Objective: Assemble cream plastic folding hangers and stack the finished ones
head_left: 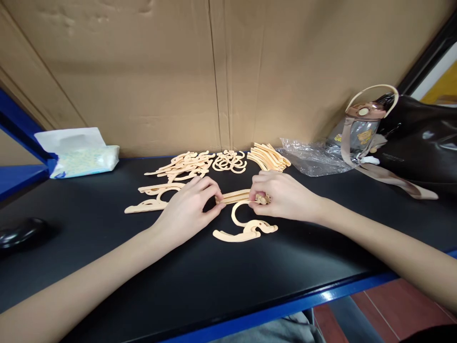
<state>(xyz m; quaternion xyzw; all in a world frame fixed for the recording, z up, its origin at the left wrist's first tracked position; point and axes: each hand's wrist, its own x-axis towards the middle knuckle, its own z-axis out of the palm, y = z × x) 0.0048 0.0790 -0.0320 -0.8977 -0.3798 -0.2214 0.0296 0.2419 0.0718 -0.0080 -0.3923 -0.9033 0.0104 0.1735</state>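
Observation:
A beige plastic folding hanger (236,196) lies level between my two hands, just above the black table. My left hand (194,200) pinches its left end between thumb and fingers. At its other end, my right hand (278,195) is closed around the part with small knobs, and the fingers partly cover it. Directly in front is a loose beige hanger with a hook (246,231), its arms folded unevenly. Other hooked hanger pieces (153,204) rest to the left, partly behind my left hand.
Along the back lie a pile of beige hanger arms (185,164), a heap of hooks (230,161) and a stack of long strips (268,156). A tissue pack (84,159) and black mouse (22,232) are left; plastic film (314,159), bottle (360,131) and black bag (421,143) right.

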